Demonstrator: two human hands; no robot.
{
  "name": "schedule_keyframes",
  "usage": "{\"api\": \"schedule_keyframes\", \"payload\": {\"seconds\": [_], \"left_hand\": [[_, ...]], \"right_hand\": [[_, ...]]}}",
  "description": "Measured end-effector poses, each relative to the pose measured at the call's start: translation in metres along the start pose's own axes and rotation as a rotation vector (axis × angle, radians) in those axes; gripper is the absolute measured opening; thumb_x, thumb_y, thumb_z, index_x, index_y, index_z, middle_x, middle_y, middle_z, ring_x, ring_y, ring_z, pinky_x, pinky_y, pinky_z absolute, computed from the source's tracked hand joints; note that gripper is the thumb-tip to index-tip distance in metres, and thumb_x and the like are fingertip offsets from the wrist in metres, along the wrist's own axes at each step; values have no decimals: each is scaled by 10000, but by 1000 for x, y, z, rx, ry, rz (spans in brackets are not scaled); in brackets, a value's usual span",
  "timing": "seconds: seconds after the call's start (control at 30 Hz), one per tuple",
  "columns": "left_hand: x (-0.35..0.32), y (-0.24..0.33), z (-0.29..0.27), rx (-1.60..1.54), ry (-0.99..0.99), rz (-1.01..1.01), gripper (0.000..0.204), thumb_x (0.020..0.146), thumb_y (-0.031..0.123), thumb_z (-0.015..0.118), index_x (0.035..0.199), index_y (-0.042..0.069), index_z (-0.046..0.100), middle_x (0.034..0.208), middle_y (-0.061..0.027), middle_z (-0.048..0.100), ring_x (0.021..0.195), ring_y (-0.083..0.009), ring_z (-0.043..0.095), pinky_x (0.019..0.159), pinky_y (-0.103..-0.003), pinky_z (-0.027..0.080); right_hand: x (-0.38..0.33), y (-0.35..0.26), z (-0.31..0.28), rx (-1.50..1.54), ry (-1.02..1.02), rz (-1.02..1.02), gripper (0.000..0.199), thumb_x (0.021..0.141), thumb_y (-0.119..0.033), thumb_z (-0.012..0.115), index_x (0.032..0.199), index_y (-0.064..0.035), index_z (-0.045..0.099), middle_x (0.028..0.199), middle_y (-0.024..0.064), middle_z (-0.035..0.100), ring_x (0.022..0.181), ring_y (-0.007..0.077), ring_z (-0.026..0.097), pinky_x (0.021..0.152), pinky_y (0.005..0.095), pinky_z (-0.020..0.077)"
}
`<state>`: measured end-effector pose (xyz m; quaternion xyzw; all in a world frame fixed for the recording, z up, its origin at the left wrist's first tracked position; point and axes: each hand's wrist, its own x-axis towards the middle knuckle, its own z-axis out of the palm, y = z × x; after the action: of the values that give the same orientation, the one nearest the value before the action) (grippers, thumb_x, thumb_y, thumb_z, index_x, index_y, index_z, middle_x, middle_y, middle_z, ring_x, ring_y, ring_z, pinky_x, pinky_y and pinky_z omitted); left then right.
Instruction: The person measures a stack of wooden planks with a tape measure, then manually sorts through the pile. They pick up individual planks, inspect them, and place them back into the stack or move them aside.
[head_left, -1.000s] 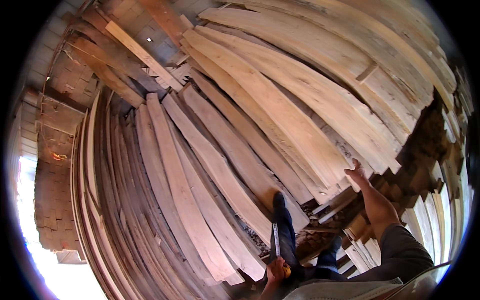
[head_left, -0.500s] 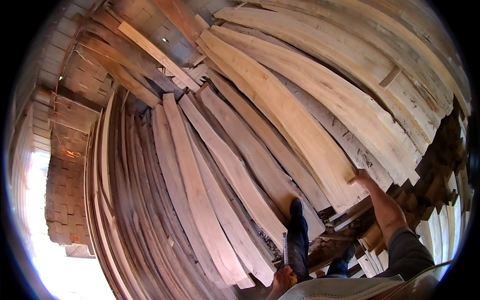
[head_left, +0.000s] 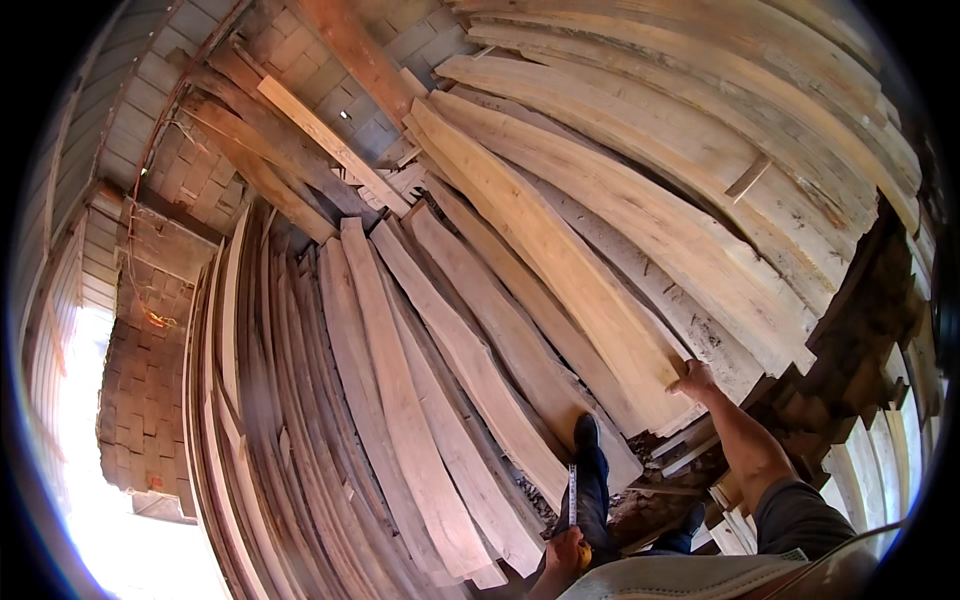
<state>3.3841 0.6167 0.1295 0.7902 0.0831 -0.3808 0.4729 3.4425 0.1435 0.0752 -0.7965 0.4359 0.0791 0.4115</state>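
My right hand [head_left: 695,381] reaches forward and grips the near end of a long pale plank [head_left: 560,260] that lies on a slanted stack of boards. Low in the picture, my left hand [head_left: 562,556] holds a yellow tape measure [head_left: 583,553]. Its blade [head_left: 572,495] sticks up beside my black shoe [head_left: 590,465], which stands on a brown board [head_left: 480,370]. My other shoe [head_left: 685,528] is partly hidden behind my trouser leg.
Several long rough boards [head_left: 380,430] fan out to the left, some standing on edge. Dark stacked timber blocks [head_left: 860,340] sit at the right. A brick wall [head_left: 140,410] and bright daylight [head_left: 120,540] are at the far left.
The view has swung, so the planks sit lower and further right in the picture. My right hand stays at the pale plank's end. My left hand still holds the tape measure.
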Motion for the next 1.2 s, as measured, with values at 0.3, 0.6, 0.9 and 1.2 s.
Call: {"api": "schedule_keyframes", "payload": {"seconds": [0.3,0.6,0.9,1.2], "left_hand": [[10,-34,36,433,-14,290,391,927,377,535,859,18,673,759,-142,668,747,-236,661,687,-366,486],[-9,-43,17,231,-14,80,412,922,399,532,845,20,676,772,-165,669,759,-280,667,698,-385,491],[1,-28,18,552,8,379,402,949,347,499,843,1,673,790,-180,682,776,-300,675,692,-396,498],[-26,8,44,15,-137,135,353,956,255,465,820,-29,624,763,-144,682,692,-230,650,639,-332,499]], "right_hand": [[-102,76,-38,-469,501,-354,698,643,-64,643,1297,60,429,1127,238,584,1028,380,582,922,463,449],[-143,116,43,-574,46,-174,920,673,-234,724,1407,102,283,1512,228,196,1427,392,152,1165,482,139],[-119,120,31,-380,-109,-124,708,690,-198,667,1337,11,468,1548,166,173,1435,346,165,1133,461,260],[-171,110,70,250,-315,92,668,709,-350,716,1271,-20,569,1169,182,655,1052,293,647,911,378,509]]}}
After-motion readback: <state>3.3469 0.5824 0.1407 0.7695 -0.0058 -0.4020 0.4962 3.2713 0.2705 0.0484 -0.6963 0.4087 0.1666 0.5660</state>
